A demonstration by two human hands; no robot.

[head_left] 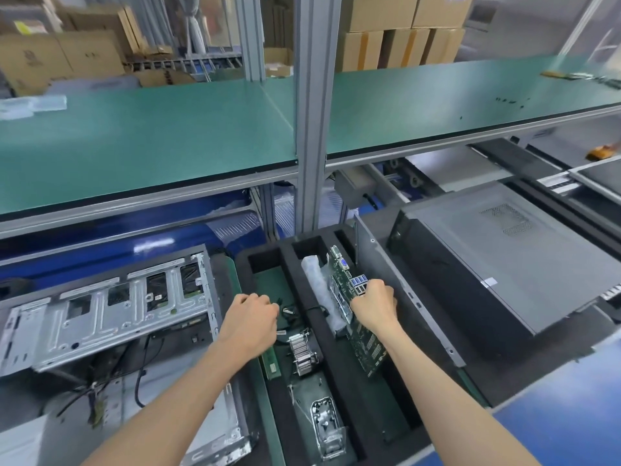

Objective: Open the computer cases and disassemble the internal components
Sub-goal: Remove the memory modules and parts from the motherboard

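An opened computer case lies at the lower left, its bare metal frame and loose black cables showing. A black foam tray with long slots stands in the middle. My right hand grips a green motherboard standing on edge in the tray's right slot, next to a white plastic wrap. My left hand hovers with curled fingers over the left slot, above small black cables; whether it holds anything I cannot tell. A finned heatsink and a green memory stick lie in that slot.
A closed black computer case lies at the right, a loose grey side panel leaning beside the tray. A metal bracket part lies at the tray's near end. A green shelf on a grey post overhangs the bench. Cardboard boxes stand behind.
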